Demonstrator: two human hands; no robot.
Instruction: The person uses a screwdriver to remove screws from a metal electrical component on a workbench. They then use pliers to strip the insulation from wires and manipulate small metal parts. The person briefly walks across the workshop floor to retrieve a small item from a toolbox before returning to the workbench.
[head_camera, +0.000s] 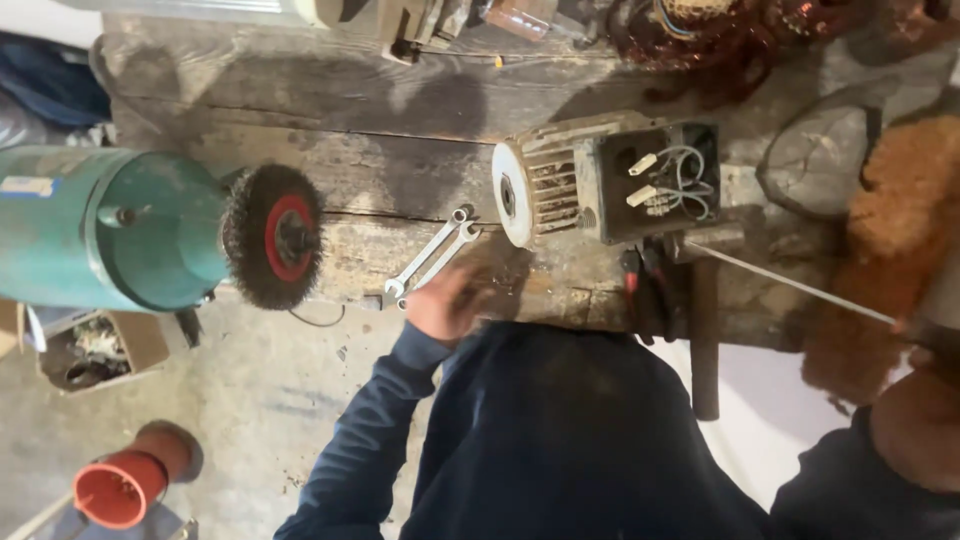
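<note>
Head view, looking down on a worn wooden desk (330, 150). The left hand (445, 300) is blurred at the near edge of the desk, just beside the lower ends of two metal wrenches (430, 257) that lie side by side at a slant; fingers reach toward them, but whether the grip is closed on either wrench cannot be told. The dark blue sleeve (365, 430) runs down from that hand.

The right hand (925, 395) sits at the far right edge, blurred and partly cut off — its grip is closed on the handle end of a long thin metal rod (790, 285), which slants up to the left toward the motor.

Between the hands stands a small electric motor (590, 180) on its side, pale end cap facing left, its terminal box open with white wires showing. A hammer (705, 330) lies just below it, handle hanging over the desk edge. At left, a green bench grinder (110, 225) carries a wire brush wheel (272, 237) with a red hub. Red plug (118, 488) on the floor, lower left
</note>
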